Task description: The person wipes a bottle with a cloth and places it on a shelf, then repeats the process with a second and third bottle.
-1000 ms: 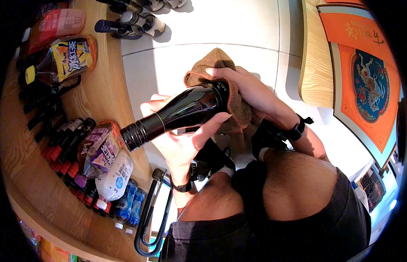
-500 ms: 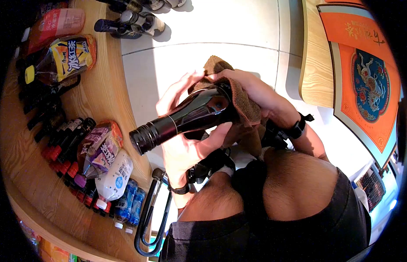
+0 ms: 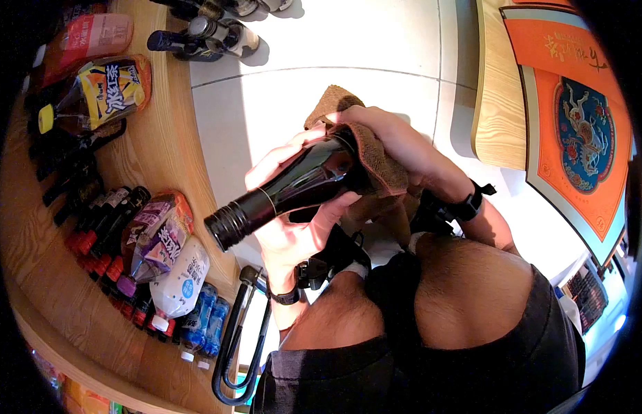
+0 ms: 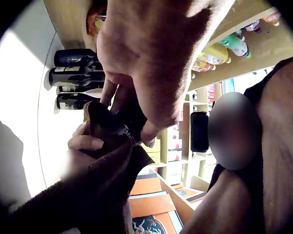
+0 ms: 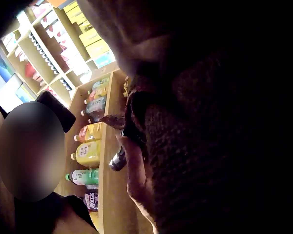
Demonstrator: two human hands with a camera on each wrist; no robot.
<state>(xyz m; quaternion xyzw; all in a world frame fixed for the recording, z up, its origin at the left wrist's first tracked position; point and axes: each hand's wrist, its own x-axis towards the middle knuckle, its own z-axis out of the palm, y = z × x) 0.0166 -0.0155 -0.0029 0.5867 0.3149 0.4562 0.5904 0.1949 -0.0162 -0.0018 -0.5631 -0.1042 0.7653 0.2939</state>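
Note:
A dark glass wine bottle [image 3: 311, 172] with a black ribbed cap lies slanted across the middle of the head view, cap toward the lower left. My left hand [image 3: 283, 238] grips it around the shoulder, thumb on the near side and fingers on the far side. Around its lower end my right hand [image 3: 400, 145] holds a brown cloth [image 3: 386, 169], which hides the base. In the left wrist view, the cloth [image 4: 112, 161] hangs in dark folds below my left hand [image 4: 141, 58]. The bottle's cap [image 5: 118, 161] shows beyond the cloth in the right wrist view.
At left, a wooden shelf [image 3: 166, 131] carries several drink bottles, among them an iced tea bottle [image 3: 111, 90]. More dark bottles [image 3: 224, 38] stand on the tiled floor at the top. A black U-shaped lock [image 3: 231, 345] leans by the shelf; orange boxes [image 3: 576, 138] are at right.
The bottle has shifted slightly right and downward in the head view. My left fingers have moved along its far side, and the cloth in my right hand has shifted and refolded around the lower end.

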